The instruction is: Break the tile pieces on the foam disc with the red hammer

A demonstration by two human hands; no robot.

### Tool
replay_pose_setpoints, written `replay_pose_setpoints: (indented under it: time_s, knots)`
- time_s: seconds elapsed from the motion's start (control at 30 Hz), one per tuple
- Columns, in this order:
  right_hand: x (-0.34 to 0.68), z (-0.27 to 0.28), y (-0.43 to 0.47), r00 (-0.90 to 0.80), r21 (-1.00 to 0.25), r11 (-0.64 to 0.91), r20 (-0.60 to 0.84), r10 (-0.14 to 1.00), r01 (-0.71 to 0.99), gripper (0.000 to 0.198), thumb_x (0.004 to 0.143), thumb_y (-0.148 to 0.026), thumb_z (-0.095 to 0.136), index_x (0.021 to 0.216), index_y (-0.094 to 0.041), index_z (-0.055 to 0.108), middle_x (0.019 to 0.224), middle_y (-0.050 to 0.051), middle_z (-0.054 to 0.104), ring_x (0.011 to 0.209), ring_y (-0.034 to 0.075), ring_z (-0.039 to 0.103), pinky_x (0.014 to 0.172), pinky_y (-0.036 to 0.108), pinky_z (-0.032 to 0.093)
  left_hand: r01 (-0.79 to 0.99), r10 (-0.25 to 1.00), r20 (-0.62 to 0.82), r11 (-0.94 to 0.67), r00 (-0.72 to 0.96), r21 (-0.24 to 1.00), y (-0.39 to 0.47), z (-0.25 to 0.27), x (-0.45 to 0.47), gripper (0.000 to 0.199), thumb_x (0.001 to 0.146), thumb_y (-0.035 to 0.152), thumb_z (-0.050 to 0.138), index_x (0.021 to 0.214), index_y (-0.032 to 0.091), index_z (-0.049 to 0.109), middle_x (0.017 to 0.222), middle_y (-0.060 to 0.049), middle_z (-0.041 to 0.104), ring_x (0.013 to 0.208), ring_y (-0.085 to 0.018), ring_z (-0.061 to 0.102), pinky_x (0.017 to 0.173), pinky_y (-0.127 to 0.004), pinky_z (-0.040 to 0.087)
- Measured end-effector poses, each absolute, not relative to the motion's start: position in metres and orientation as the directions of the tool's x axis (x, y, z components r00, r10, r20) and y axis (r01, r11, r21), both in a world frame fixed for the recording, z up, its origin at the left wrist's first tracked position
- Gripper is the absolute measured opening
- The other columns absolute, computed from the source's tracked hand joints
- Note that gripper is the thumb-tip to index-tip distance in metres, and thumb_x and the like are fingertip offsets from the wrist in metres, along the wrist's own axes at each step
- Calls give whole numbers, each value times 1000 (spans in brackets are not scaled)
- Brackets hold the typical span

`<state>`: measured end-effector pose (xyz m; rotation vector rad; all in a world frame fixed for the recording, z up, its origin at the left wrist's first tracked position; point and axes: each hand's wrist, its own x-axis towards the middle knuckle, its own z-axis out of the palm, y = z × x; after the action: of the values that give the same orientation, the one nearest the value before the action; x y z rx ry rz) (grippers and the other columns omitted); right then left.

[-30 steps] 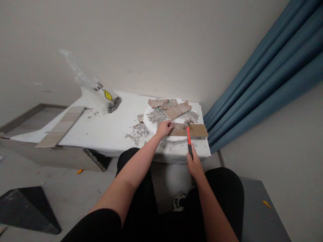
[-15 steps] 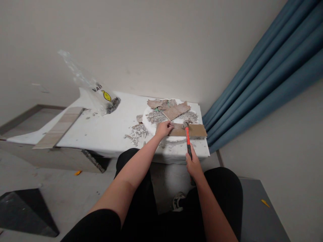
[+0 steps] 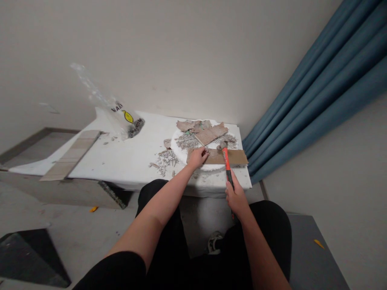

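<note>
My right hand (image 3: 237, 198) grips the hammer (image 3: 226, 159) over the brown board (image 3: 238, 156) on the white disc (image 3: 177, 150), and a badly aimed blow could hurt my nearby left hand (image 3: 197, 157), whose grip I cannot tell.

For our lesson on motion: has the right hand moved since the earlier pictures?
Yes, slightly rightward: the right hand gripping the hammer is nearer the front right corner of the white-covered table.
</note>
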<state>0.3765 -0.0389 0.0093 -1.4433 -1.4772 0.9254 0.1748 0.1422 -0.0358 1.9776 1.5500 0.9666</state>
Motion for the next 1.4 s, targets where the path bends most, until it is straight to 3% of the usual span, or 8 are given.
replay_pose_setpoints:
  time_s: [0.23, 0.37, 0.47, 0.83, 1.03, 1.4]
  knots:
    - [365, 33, -44, -34, -924, 75, 67, 997, 376, 69, 96, -41, 46, 161, -19, 35, 134, 11, 65, 134, 35, 53, 111, 54, 46, 591, 968, 241, -238, 75, 771, 139, -39, 176, 34, 84, 26, 64, 116, 22, 52, 89, -1, 72, 75, -16, 63, 73, -28, 45]
    - [358, 30, -38, -69, -903, 107, 86, 994, 415, 67, 98, -38, 43, 161, -19, 34, 156, 7, 48, 147, 29, 40, 121, 49, 33, 610, 970, 231, -226, 71, 759, 138, -38, 177, 37, 84, 25, 64, 118, 22, 50, 86, -1, 71, 74, -17, 64, 71, -29, 44]
    - [358, 29, -36, -59, -895, 113, 97, 994, 431, 67, 100, -37, 42, 163, -21, 28, 161, 4, 41, 151, 24, 34, 124, 44, 29, 603, 969, 235, -232, 74, 763, 139, -39, 178, 36, 85, 26, 63, 118, 23, 50, 84, 0, 71, 74, -17, 64, 71, -28, 44]
    - [356, 16, -37, -94, -897, 102, 67, 993, 430, 67, 100, -36, 42, 163, -19, 28, 160, 5, 42, 151, 23, 34, 124, 44, 27, 604, 969, 231, -239, 93, 760, 139, -41, 177, 39, 83, 23, 63, 120, 22, 50, 85, 0, 70, 73, -16, 63, 71, -27, 44]
    - [355, 13, -39, -79, -894, 96, 68, 995, 437, 67, 100, -36, 41, 163, -20, 27, 162, 4, 39, 151, 22, 33, 124, 43, 27, 524, 950, 312, -272, 12, 807, 140, -41, 176, 60, 73, 19, 66, 129, 18, 46, 103, -4, 69, 77, -14, 60, 75, -28, 47]
    - [349, -2, -36, -91, -902, 63, 26, 995, 428, 67, 99, -36, 43, 163, -21, 28, 160, 5, 43, 150, 24, 35, 123, 43, 30, 427, 952, 304, -262, -31, 866, 148, -46, 169, 52, 79, 10, 48, 130, 17, 45, 107, -7, 70, 84, -16, 62, 82, -30, 49]
